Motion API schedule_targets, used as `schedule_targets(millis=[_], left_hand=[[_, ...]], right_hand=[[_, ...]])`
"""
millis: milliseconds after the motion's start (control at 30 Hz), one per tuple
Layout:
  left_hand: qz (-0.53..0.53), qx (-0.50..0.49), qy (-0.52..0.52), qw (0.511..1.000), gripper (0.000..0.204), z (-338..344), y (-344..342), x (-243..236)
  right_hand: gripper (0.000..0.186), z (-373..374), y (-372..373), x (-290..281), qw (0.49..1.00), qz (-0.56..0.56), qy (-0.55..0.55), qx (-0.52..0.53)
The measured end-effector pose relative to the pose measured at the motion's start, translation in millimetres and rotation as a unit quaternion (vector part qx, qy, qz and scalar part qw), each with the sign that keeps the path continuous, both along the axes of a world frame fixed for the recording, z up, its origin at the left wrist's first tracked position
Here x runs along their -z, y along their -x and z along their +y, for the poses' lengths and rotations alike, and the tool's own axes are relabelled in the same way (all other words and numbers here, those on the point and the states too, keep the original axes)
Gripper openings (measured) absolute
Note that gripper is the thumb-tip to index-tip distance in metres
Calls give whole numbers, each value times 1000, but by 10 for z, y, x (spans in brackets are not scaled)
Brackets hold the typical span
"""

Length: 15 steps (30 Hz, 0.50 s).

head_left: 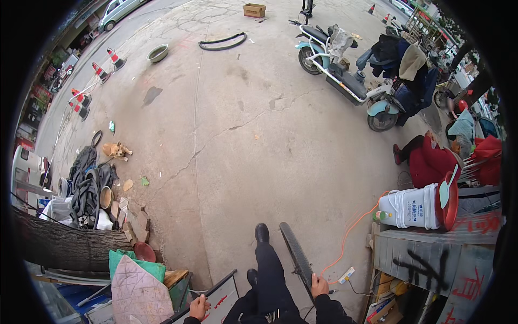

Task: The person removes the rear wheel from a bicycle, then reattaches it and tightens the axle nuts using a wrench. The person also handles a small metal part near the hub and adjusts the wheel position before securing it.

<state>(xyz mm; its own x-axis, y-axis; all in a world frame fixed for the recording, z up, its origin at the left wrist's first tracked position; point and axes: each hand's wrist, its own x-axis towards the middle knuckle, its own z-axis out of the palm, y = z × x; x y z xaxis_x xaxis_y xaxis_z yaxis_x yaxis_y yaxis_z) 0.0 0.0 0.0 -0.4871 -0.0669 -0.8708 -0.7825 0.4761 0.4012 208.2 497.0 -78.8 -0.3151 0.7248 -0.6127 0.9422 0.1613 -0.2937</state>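
My left hand [199, 308] is closed around a dark bar at the edge of a pale board [220, 296] with red marks, at bottom centre. My right hand [320, 286] is closed at the near end of an upright black bicycle wheel [294, 251]; exactly what it grips is unclear. Between my hands are my dark-trousered legs and black shoes [261, 233]. An orange cord [350, 224] runs to a white power strip [345, 275] just right of my right hand.
A seated person in red [426, 164] is at right beside a white bucket [404, 208] on a metal cabinet [437, 259]. Scooters [345, 81] stand behind. A dog [116, 150], inner-tube pile [89, 189], tree trunk [59, 245], cones [100, 72] and basin [157, 53] are at left.
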Motion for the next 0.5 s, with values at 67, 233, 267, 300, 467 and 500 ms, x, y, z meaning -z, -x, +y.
schedule_targets(millis=[67,233,267,300,467,500], left_hand=[[22,119,-36,992,56,28,373,47],[26,84,-47,995,51,166,1873,368],[39,97,1,995,52,247,2212,393],[46,108,53,992,52,279,2489,328],[65,36,51,996,51,584,3784,22],[55,-9,34,998,49,632,3973,-18]], right_hand=[[77,178,398,25,1000,-2,0,-7],[84,599,1532,156,998,-49,44,12],[86,805,1783,147,995,-68,78,10],[88,972,2024,125,988,-105,113,10],[116,1656,3378,-154,969,-164,180,-53],[107,1758,3684,-244,970,-164,164,-77]])
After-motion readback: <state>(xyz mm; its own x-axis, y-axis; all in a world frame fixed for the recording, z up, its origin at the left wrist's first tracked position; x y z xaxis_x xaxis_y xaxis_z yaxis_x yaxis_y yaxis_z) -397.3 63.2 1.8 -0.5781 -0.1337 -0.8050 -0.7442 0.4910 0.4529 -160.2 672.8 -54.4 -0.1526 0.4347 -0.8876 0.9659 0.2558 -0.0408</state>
